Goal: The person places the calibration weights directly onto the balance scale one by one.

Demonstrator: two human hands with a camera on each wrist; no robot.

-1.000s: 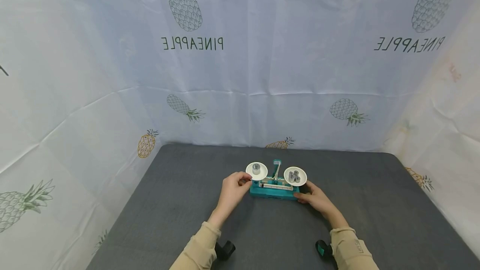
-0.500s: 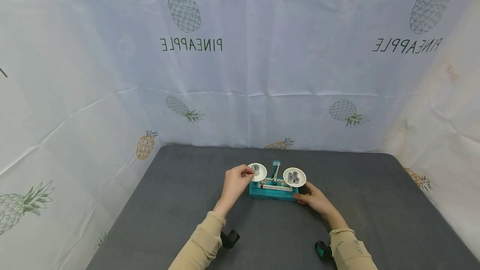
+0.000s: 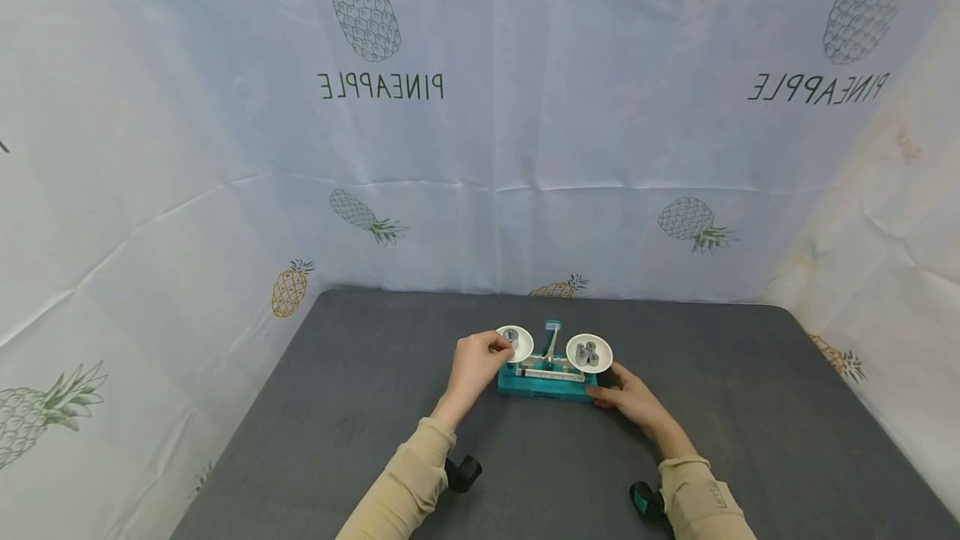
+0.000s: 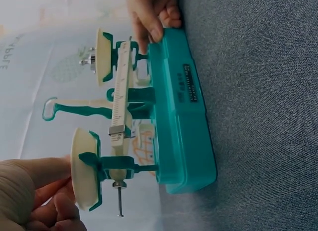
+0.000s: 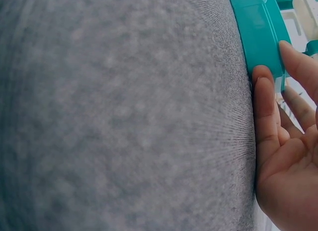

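Note:
A teal balance scale (image 3: 543, 387) stands on the dark table, with two white pans. A silver weight (image 3: 511, 332) sits in the left pan (image 3: 527, 350). Several small silver weights (image 3: 588, 352) stand together in the right pan (image 3: 607, 362). My left hand (image 3: 474, 367) reaches over the left pan's near edge with curled fingers, close to the weight. In the left wrist view that pan (image 4: 83, 169) hides the fingertips, and I cannot tell whether they pinch anything. My right hand (image 3: 636, 398) grips the right end of the base, also seen with its fingers (image 5: 266, 99) in the right wrist view.
The scale's graduated beam (image 4: 120, 92) runs between the pans, carrying a metal slider (image 4: 117, 130). A screw (image 4: 119, 201) sticks out at its left end. Pale pineapple-print cloth (image 3: 450, 140) hangs behind and beside the dark table (image 3: 375, 373). Black wrist devices (image 3: 463, 473) sit under both forearms.
My left hand has moved from the left pan's outer edge up and right, its fingertips now over the pan beside the weight. My right hand stays on the base.

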